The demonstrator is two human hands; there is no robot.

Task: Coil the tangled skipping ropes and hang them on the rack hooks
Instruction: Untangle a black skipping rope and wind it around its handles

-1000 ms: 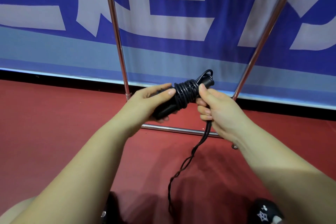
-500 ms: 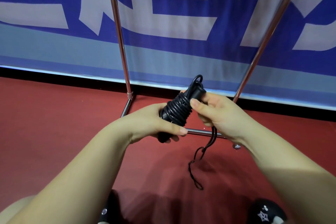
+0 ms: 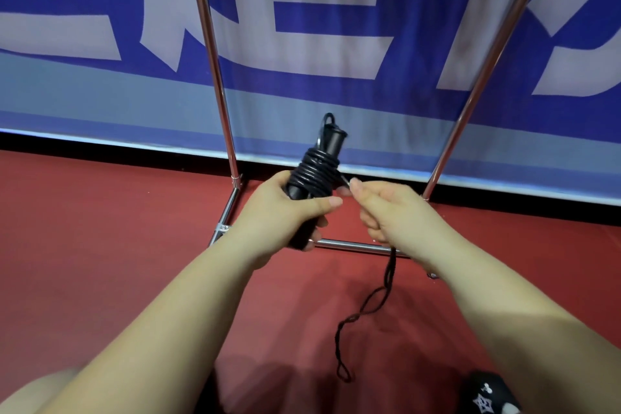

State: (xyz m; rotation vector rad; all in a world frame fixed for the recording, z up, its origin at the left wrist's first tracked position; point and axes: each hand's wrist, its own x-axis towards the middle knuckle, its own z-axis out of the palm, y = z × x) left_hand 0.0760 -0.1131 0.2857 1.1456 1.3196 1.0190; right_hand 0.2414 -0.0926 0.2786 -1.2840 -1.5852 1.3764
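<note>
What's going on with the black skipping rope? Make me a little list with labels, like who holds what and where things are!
left hand: grips the rope handles, thumb across them
skipping rope: black, wound in coils around the handles
right hand: pinches the rope just beside the coils
loose tail: twisted, hangs down from the right hand
rack: shiny metal poles, standing behind the hands on the floor
hooks: none in view
floor: red
wall banner: blue with big pale shapes
job so far: winding not finished, rope not hung yet
</note>
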